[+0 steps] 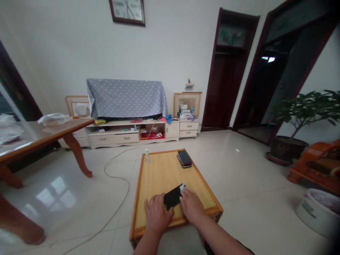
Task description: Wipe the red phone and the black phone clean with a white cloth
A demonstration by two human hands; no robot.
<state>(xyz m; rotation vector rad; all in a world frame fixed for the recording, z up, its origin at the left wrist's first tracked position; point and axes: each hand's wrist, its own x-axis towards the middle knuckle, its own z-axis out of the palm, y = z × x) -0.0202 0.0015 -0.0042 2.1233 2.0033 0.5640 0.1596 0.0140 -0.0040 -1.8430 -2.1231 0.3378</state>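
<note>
A black smartphone lies slantwise on the small wooden table, its dark face up. My left hand grips the phone's left end, with the thumb at the near edge and the fingers at the far side. Under the fingers of my right hand is a small white wipe, pressed on the phone's right end. The wipe is mostly covered by my fingers. Farther back on the tabletop sit a stack of phones at the right and a small clear spray bottle standing upright at the left.
A brown table with plastic bags stands at the left. A cable runs over the tiled floor. Along the back wall is a white TV cabinet. A potted plant and a white bucket are at the right.
</note>
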